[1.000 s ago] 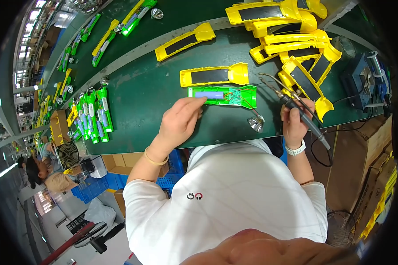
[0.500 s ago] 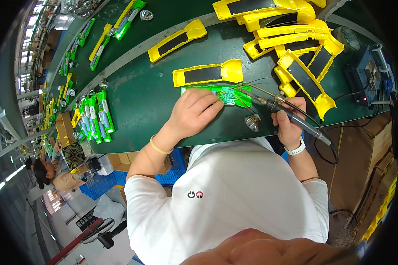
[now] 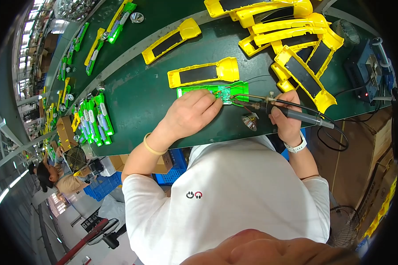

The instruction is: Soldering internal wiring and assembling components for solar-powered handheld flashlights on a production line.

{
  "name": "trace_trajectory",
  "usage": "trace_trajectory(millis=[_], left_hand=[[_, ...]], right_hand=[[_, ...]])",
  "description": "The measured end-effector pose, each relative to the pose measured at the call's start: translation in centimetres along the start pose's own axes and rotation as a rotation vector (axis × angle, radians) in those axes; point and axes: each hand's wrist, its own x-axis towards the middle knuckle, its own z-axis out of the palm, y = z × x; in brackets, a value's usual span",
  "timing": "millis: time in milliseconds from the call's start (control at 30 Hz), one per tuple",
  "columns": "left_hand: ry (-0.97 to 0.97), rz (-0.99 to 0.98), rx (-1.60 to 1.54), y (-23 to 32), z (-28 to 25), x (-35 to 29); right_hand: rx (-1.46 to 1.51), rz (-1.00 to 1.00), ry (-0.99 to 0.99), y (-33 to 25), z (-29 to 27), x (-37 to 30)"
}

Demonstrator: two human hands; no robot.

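Green housing half (image 3: 240, 89): lies open on the table (image 3: 135, 95), under and just to the right of the fingers of the left hand (image 3: 191, 111). Circuit board (image 3: 225, 94) sits in it, immediately right of those fingertips; thin wires run about it.

Left hand: fingers curled and held close together over the left part of the housing; whatever they may pinch is hidden, so cannot tell.

Right hand: thumb and fingers closed around the grey handle of a soldering iron (image 3: 303, 117). Iron points left from this hand toward the board, a thin metal tube (image 3: 253, 96) running alongside. Contact at the tip: cannot tell.

Silver reflector (image 3: 250, 122): on the table between the two hands, below the iron's front end, nearer the right hand.

Yellow housing half (image 3: 203, 75) with black panel: just beyond the left hand, next to the green one. Second yellow half (image 3: 171, 43): farther beyond. Pile of yellow shells (image 3: 303, 70): beyond the right hand. Blue soldering station (image 3: 361, 66): right of that hand. Row of green housings (image 3: 93, 118): well left of the left hand.
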Motion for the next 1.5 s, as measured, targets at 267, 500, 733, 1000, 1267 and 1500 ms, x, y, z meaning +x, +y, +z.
trace_trajectory(millis=[267, 500, 733, 1000, 1267, 1500], left_hand=[[0.006, -0.009, -0.011, 0.1, 0.1, 0.2], [0.022, -0.011, -0.012, 0.1, 0.1, 0.2], [0.022, -0.042, 0.018, 0.5, 0.1, 0.2], [0.154, -0.218, -0.105, 0.6, 0.3, 1.0], [0.109, -0.526, -0.406, 0.8, 2.0, 3.9], [0.201, -0.347, -0.253, 0.2, 3.4, 1.7]], right_hand=[[-0.233, -0.056, -0.132, 1.1, -0.7, 0.4], [0.094, -0.031, -0.004, 0.0, 0.1, 0.0], [0.282, -0.076, 0.178, -0.2, 1.9, 1.9], [0.427, -0.190, 0.079, -0.9, 3.8, 2.5], [0.429, -0.298, 0.102, -1.9, 3.3, 2.4], [0.350, -0.239, 0.154, -2.5, 2.3, 2.0]])
